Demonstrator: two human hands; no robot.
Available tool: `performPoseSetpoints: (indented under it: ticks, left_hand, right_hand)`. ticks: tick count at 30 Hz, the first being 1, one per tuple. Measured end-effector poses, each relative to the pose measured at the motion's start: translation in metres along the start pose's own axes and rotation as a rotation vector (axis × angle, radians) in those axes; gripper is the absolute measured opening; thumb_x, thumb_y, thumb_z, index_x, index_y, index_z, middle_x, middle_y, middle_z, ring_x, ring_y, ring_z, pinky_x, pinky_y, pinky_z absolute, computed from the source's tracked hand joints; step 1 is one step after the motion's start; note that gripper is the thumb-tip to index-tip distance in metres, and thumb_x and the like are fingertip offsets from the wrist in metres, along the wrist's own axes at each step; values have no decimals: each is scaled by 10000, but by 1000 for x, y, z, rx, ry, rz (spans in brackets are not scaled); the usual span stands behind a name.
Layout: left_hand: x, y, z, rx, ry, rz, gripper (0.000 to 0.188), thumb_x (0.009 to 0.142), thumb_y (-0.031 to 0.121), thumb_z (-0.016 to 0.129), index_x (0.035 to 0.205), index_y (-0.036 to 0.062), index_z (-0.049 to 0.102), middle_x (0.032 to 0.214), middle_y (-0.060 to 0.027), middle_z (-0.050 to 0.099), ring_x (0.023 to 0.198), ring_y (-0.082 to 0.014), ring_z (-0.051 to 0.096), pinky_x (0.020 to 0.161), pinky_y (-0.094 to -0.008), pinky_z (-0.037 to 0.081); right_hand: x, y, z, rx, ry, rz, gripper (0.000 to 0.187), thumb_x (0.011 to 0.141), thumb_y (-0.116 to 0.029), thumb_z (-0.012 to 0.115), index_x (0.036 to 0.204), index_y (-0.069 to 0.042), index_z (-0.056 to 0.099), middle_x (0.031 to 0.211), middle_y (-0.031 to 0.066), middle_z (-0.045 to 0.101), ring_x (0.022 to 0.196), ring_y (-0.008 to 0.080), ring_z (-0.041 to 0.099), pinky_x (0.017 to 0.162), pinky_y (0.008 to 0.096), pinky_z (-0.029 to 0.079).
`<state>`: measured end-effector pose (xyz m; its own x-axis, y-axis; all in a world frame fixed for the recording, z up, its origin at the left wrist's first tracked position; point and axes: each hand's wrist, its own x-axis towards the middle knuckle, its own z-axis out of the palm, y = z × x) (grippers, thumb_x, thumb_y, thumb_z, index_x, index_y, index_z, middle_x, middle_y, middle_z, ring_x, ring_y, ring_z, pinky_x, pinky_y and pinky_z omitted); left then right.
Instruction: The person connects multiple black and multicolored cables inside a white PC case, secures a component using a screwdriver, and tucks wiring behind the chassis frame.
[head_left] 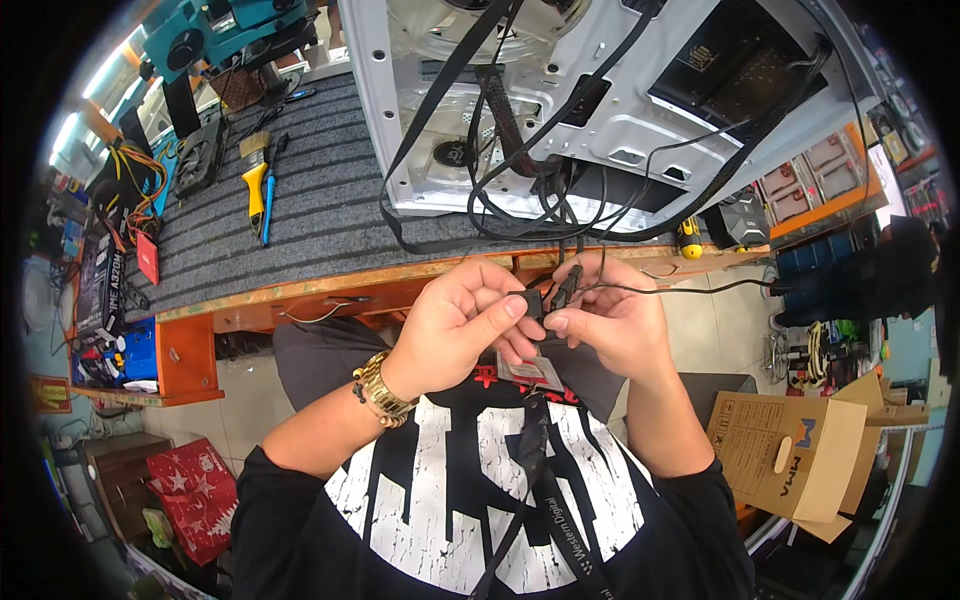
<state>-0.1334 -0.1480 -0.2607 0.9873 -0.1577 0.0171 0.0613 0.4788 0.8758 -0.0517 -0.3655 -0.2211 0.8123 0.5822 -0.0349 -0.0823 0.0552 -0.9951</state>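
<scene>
Between thumb and fingers, my left hand point(450, 325) pinches a small black cable connector point(534, 302). My right hand point(622, 318) is closed on another black connector point(567, 288), whose thin cable point(690, 290) runs off to the right. Both hands meet in front of the bench edge, above my lap, and the two connectors are close together; whether they touch is unclear. Just beyond stands an open white computer case point(395, 130), tilted in view. A bundle of black cables point(500, 210) hangs from it toward my hands.
A grey ribbed mat point(320, 170) covers the bench. On it lie a yellow-handled brush point(254, 180), a blue pen-like tool point(268, 207) and a graphics card point(200, 155). A yellow-black screwdriver point(689, 238) is by the case. An open drawer point(190, 360) juts out left; an open cardboard box point(770, 450) stands right.
</scene>
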Motion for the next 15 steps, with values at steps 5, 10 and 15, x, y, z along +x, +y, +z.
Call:
performPoseSetpoints:
  ticks: [5,10,15]
  left_hand:
    - [0,2,-7,-181,-52,-110,285,1116,143,586,1350,-18,555,991,-175,770,812,-229,785,692,-324,646]
    - [0,2,-5,-274,-24,-172,353,1114,142,590,1425,-22,558,1028,-160,770,862,-230,790,741,-329,653]
    - [1,1,3,-77,52,-135,362,1105,116,590,1435,-31,566,1030,-172,779,900,-250,797,781,-353,666]
  right_hand:
    - [0,5,-3,-26,-10,-1,271,937,9,797,1178,39,677,920,81,745,701,101,679,577,232,539]
    - [1,8,-4,-46,28,-11,213,991,-14,741,1180,51,664,891,127,752,660,136,683,555,255,550]
    - [2,9,-3,-35,55,-15,182,995,-10,732,1151,59,669,892,125,753,658,126,677,554,249,544]
